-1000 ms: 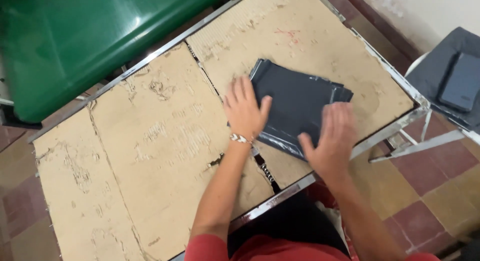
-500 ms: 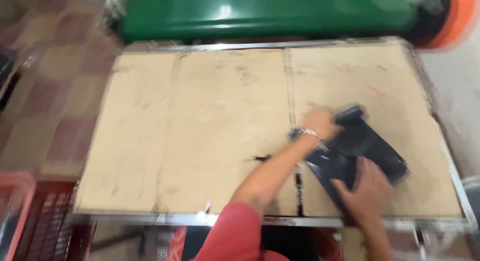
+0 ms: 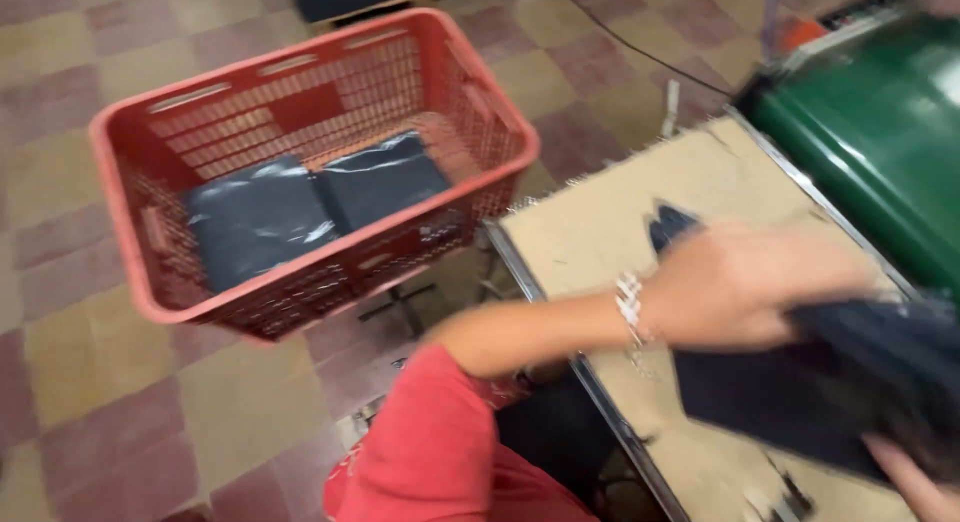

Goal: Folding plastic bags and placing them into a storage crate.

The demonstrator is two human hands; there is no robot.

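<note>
A dark folded package in shiny plastic (image 3: 800, 392) is lifted a little over the worn beige table (image 3: 600, 232), blurred by motion. My left hand (image 3: 745, 282), with a beaded bracelet on the wrist, lies on top of it and grips its upper edge. My right hand (image 3: 915, 477) shows only at the bottom right corner, under the package's lower edge. A red plastic crate (image 3: 300, 162) stands on the floor to the left of the table, and two similar dark packages (image 3: 310, 207) lie flat side by side in it.
A green bin or machine cover (image 3: 880, 132) stands beyond the table at the right. The floor has red and yellow tiles (image 3: 90, 402). A cable runs across the floor at the top. My red sleeve (image 3: 440, 452) fills the bottom middle.
The view has swung left, bringing the red crate into sight. Both hands, which were pressing the dark package flat on the table, have now taken hold of it and lifted it.
</note>
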